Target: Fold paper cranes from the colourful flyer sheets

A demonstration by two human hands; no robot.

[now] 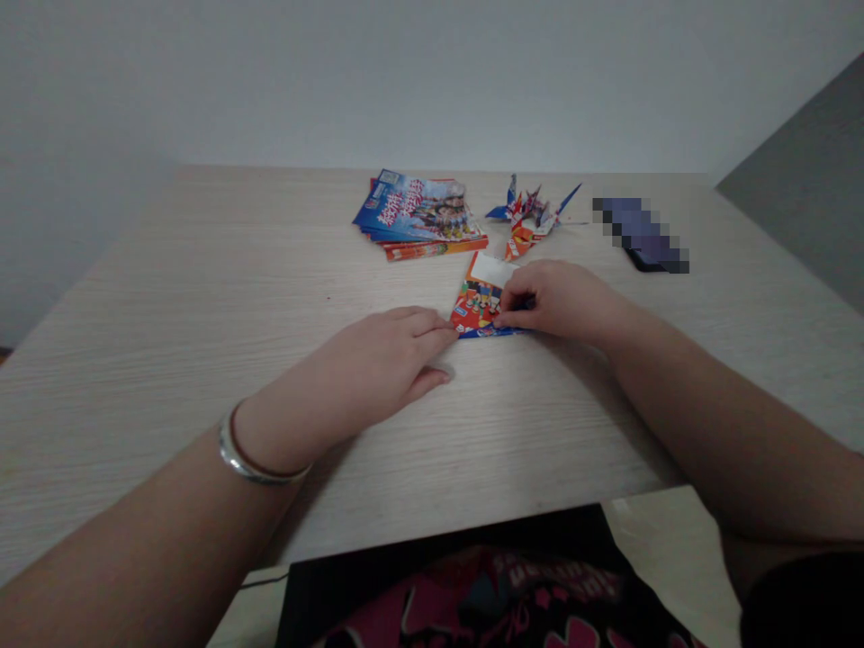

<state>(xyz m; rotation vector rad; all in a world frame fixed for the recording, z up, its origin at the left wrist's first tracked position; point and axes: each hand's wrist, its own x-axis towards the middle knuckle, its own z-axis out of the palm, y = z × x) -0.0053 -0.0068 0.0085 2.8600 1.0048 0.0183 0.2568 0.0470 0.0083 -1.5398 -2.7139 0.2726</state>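
A small folded sheet of colourful printed paper (481,299) lies flat on the wooden table (202,297). My left hand (378,369) rests palm down with fingers stretched out, the fingertips touching the paper's left corner. My right hand (550,299) is curled, its fingers pressed together on the paper's right edge, pinning the fold against the table. A silver bangle (249,459) sits on my left wrist.
A stack of colourful printed sheets (418,216) lies further back. Several folded paper cranes (530,216) stand to its right. A dark phone-like object (641,236), blurred out, lies at the far right. The table's near edge runs just above my lap.
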